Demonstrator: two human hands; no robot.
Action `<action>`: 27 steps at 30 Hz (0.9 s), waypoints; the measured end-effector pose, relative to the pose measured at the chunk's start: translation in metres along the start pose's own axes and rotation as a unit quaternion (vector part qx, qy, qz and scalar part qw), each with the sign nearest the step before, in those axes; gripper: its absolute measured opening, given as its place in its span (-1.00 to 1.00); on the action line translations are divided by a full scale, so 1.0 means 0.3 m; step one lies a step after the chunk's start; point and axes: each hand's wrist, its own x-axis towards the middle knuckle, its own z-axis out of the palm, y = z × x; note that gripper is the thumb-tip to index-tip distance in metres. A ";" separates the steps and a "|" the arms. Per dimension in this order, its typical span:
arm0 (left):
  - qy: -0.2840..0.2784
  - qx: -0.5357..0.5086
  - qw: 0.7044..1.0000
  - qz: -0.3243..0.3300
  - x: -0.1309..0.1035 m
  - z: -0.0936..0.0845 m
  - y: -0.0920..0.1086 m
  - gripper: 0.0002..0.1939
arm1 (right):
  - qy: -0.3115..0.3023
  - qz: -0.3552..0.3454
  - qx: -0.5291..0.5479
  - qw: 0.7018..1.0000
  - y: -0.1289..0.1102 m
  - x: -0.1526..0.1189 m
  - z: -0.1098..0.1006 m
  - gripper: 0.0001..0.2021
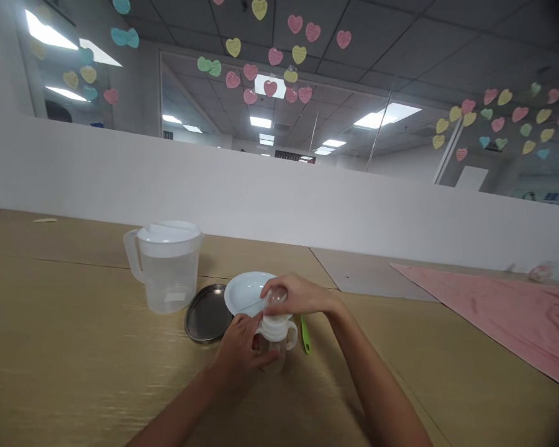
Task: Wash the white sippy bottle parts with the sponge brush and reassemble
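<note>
A clear baby bottle (276, 347) with a white collar and side handles stands near the front of the table. My left hand (243, 344) is wrapped round its body and a handle from the left. From above, my right hand (298, 295) grips the bottle's clear domed cap (277, 295). Behind the bottle lies a white plate (242, 292), partly covered by my right hand. A dark round metal tray (208, 315) sits left of the plate. To the right of the bottle, a bright green handle (305, 335) lies on the table; its other end is hidden.
A translucent lidded pitcher (170, 273) holding clear liquid stands at the back left. Pink cloth (507, 310) covers part of the right side, with a small clear object (541, 271) behind it. A white wall (261, 192) with windows above borders the brown tabletop (74, 341).
</note>
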 end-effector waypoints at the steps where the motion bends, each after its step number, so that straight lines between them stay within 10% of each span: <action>1: -0.009 -0.002 1.000 0.004 0.003 -0.004 0.003 -0.32 | 0.048 -0.004 0.033 0.998 -0.009 -0.008 -0.007 -0.61; 8: -0.030 -0.001 0.999 0.016 0.006 -0.014 0.013 -0.33 | 0.277 0.085 0.021 0.957 0.015 -0.013 -0.041 -0.64; 17: -0.020 -0.003 1.000 0.022 0.002 -0.007 0.005 -0.40 | -0.031 0.085 -0.098 0.991 0.148 0.102 0.086 -0.68; 27: -0.034 0.001 0.999 0.018 0.005 -0.015 0.013 -0.34 | 0.029 0.085 -0.099 0.991 0.068 0.048 0.050 -0.61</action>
